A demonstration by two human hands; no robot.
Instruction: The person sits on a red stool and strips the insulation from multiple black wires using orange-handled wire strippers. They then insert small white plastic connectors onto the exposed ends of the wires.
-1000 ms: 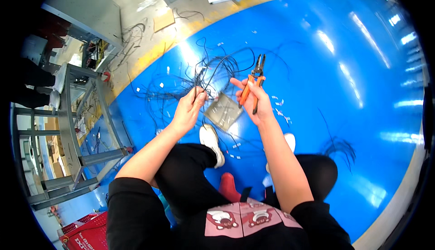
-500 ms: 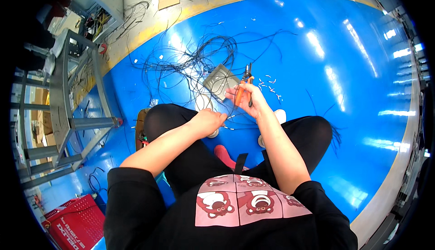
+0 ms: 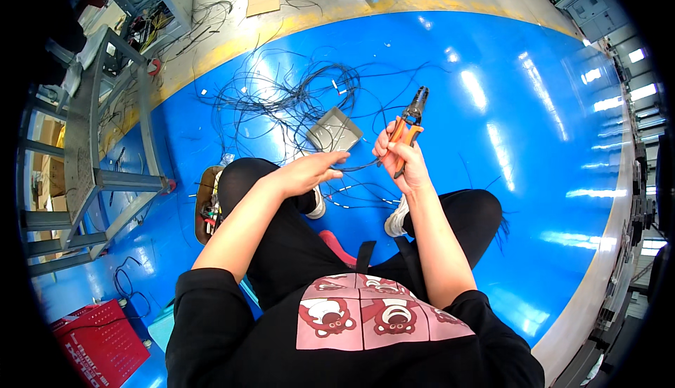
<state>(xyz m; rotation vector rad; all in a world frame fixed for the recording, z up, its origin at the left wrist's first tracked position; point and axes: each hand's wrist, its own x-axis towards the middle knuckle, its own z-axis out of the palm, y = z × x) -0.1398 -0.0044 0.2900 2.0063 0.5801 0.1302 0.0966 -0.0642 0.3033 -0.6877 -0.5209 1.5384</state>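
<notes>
In my right hand (image 3: 409,166) is an orange-handled wire stripper (image 3: 413,110), its dark jaws pointing up and away from me. Thin black wires (image 3: 362,168) run from the fingers of that hand across to my left hand (image 3: 309,174). The left fingers are stretched out, with a gap between them and the thumb, and the wires pass at this gap. Below, more black wires with white-marked ends (image 3: 344,189) lie between my shoes. A shallow grey tray (image 3: 335,130) rests on the blue floor just beyond my hands.
A large tangle of black wire (image 3: 281,99) spreads over the floor ahead. Beside my left knee sits a bin of tools (image 3: 206,205). A grey metal frame (image 3: 130,180) stands at left, with a red perforated box (image 3: 102,346) at the lower left.
My right hand has risen and shifted right with the wire stripper. The left hand has moved up, its fingers now straighter. Black wires now show stretched between both hands.
</notes>
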